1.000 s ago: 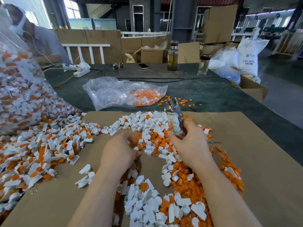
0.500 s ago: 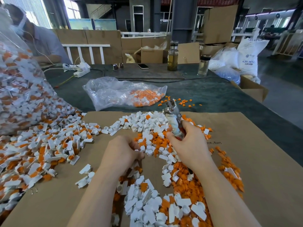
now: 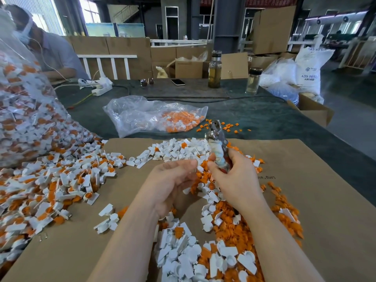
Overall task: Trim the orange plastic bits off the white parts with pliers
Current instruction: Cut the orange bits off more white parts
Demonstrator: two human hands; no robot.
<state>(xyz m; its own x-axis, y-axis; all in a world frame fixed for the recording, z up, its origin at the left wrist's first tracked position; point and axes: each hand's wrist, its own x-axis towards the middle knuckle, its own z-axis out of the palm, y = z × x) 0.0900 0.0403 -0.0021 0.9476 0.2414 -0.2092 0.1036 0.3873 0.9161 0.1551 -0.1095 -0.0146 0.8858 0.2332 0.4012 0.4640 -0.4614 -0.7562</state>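
My right hand [image 3: 234, 180] grips the handles of the metal pliers [image 3: 216, 137], whose jaws point up and away over the cardboard sheet [image 3: 315, 200]. My left hand [image 3: 171, 182] is raised just left of it, fingers curled toward the pliers; whether it pinches a white part at its fingertips I cannot tell. Untrimmed white parts with orange bits [image 3: 50, 186] spread at the left. Trimmed white parts [image 3: 175, 151] lie beyond my hands and in a pile [image 3: 193, 259] near me. Cut orange bits [image 3: 234, 226] lie under and right of my wrists.
A large clear bag of untrimmed parts [image 3: 24, 110] bulges at the left edge. A smaller plastic bag [image 3: 150, 117] with orange bits lies on the green table. Two bottles [image 3: 214, 70], a phone [image 3: 178, 82] and a power strip [image 3: 101, 88] sit farther back. Another person [image 3: 50, 51] sits far left.
My left hand has lifted from the pile and moved right, up toward the pliers. The right hand with the pliers has stayed in nearly the same place.
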